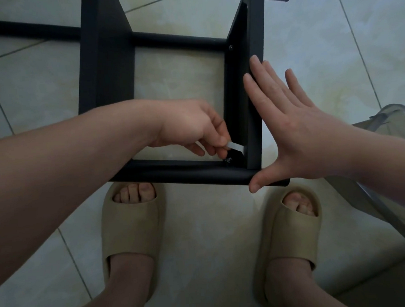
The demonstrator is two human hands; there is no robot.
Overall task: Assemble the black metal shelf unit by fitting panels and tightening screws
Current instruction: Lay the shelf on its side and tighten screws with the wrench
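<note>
On the tiled floor (40,79), just ahead of two beige slippers (130,227), sits the shelf unit (107,64): matte black, flat side panels w/ round tubes btwn them, framing an open square. Left hand (190,128) pinches a small pale tool (236,147) at the unit's near right inner corner, by a screw (229,160). Right hand (296,134), fingers straight & spread, presses flat on the unit's right panel, outer side.

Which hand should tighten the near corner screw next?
Left. The left hand already pinches the wrench inside the frame, close to the screw. The right hand lies flat on the panel from outside, probably bracing it, and holds no tool.
</note>
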